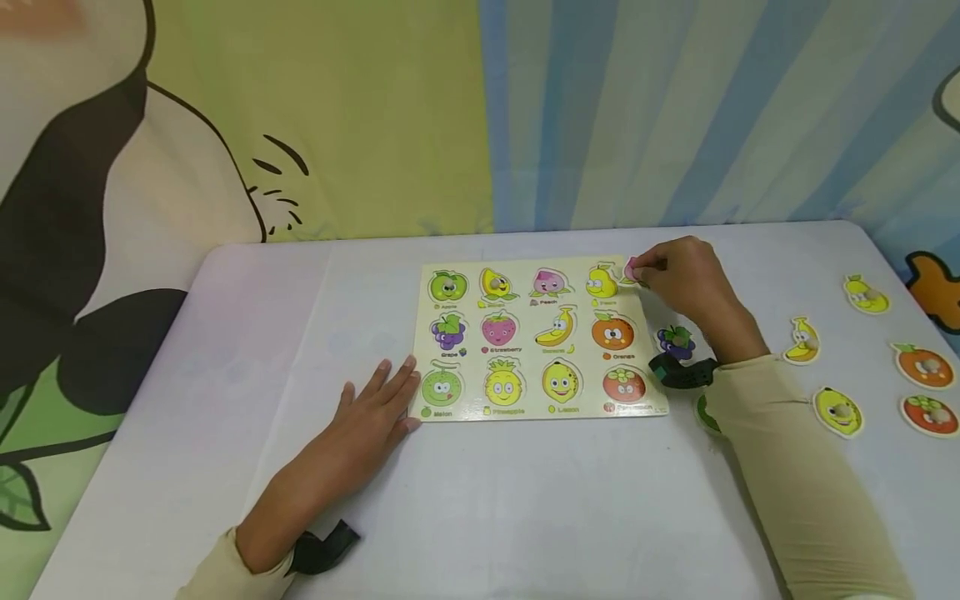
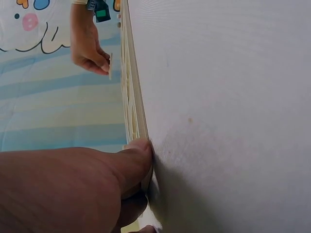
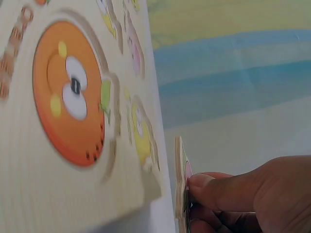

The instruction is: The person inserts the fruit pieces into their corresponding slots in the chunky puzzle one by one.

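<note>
A wooden fruit puzzle board [image 1: 527,337] lies flat on the table, its printed fruit slots in rows. In the head view my left hand [image 1: 367,425] rests at the board's left edge, fingers spread and fairly straight. The left wrist view has that thumb [image 2: 136,158] against the board's side edge. My right hand [image 1: 686,275] pinches a pink peach puzzle piece [image 1: 628,271] between thumb and fingers at the board's far right corner, beside the pear slot. Seen by the right wrist camera, the peach piece [image 3: 180,179] stands nearly edge-on, just off the board.
Right of the board lie a grape piece [image 1: 676,342] and a green piece [image 1: 707,414] partly hidden by the right sleeve. Farther right are pear [image 1: 866,294], banana [image 1: 802,342], lemon [image 1: 838,412], orange [image 1: 922,367] and red fruit [image 1: 930,415] pieces. A patterned curtain [image 1: 375,125] hangs behind.
</note>
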### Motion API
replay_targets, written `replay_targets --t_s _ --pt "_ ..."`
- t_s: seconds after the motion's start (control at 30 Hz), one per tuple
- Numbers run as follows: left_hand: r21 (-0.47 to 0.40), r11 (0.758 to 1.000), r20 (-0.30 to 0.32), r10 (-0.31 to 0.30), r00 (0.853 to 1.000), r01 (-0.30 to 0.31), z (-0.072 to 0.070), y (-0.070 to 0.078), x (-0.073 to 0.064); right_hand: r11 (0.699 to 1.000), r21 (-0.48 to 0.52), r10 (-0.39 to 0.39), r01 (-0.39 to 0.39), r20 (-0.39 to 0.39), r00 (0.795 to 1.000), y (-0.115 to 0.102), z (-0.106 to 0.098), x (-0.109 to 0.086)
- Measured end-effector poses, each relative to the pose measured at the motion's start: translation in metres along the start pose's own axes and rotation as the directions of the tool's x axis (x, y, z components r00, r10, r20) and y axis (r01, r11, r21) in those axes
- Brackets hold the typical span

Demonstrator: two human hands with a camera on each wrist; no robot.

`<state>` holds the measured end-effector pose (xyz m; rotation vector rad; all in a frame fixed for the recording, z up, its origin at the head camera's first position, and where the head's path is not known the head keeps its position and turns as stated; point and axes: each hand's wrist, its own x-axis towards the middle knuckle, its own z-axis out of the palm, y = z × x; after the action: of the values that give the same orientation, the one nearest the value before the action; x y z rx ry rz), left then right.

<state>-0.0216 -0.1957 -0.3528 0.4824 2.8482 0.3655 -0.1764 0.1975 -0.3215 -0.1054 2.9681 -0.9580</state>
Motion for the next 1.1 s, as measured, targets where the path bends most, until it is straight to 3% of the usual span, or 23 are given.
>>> replay_targets --t_s 0.33,0.7,1.1 --pt "0.007 1.0 0.0 -0.005 1.0 0.005 0.002 0.0 0.0 0.994 0.025 -0.104 0.103 0.057 0.993 -0.028 0.025 0.008" --pt "0.014 1.0 -0.011 0.014 1.0 -0.014 0.002 0.0 0.001 0.992 0.053 -0.118 0.113 0.1 0.988 -0.057 0.05 0.017" --pt "0.018 1.0 -0.012 0.013 1.0 -0.012 0.001 0.0 0.0 0.989 0.068 -0.141 0.134 0.11 0.984 -0.067 0.064 0.022"
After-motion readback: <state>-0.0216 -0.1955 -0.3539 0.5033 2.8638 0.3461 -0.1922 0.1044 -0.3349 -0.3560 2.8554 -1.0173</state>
